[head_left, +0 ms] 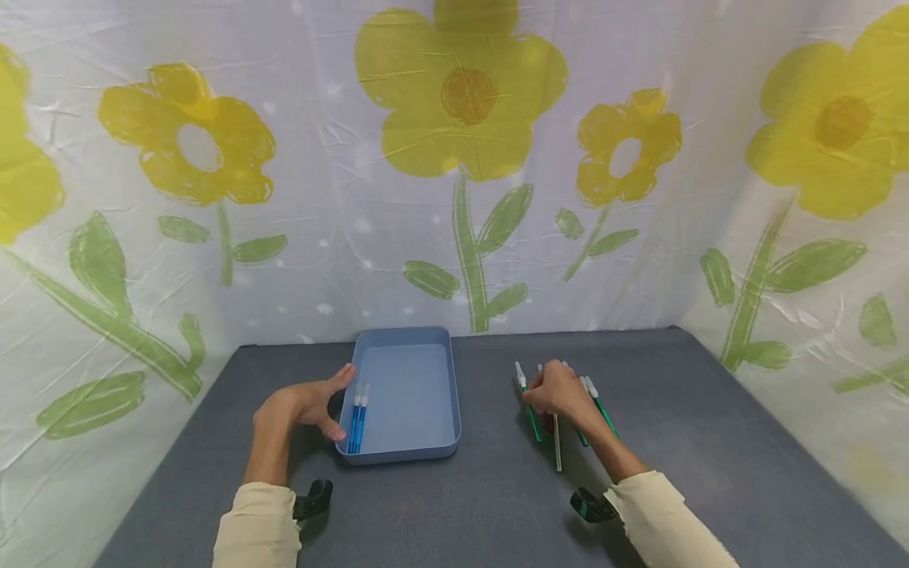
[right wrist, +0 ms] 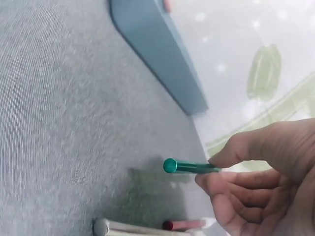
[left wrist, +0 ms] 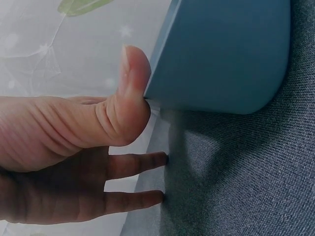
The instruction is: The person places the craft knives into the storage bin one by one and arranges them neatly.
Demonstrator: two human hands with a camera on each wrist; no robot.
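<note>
In the head view my left hand (head_left: pixel 301 406) is at the left side of a blue-grey tray (head_left: pixel 408 456), thumb and index finger spread apart along its rim. The left wrist view has the thumb (left wrist: pixel 133 98) against the tray's rim, other fingers held off below. Two slim blue pen-shaped tools (head_left: pixel 358 426) with whitish caps lie inside the tray. My right hand (head_left: pixel 561 390) pinches a green metallic pen-shaped tool (right wrist: pixel 189 167) between thumb and index finger. Under that hand lie a silver one (head_left: pixel 558 454) and a red one (right wrist: pixel 184 224), both partly hidden.
More green capped tools (head_left: pixel 604 410) lie right of and beneath the right hand. A dark grey cloth covers the table (head_left: pixel 440 521). A pale curtain (head_left: pixel 341 260) with yellow flowers hangs behind and at both sides. Each wrist wears a black device (head_left: pixel 312 501).
</note>
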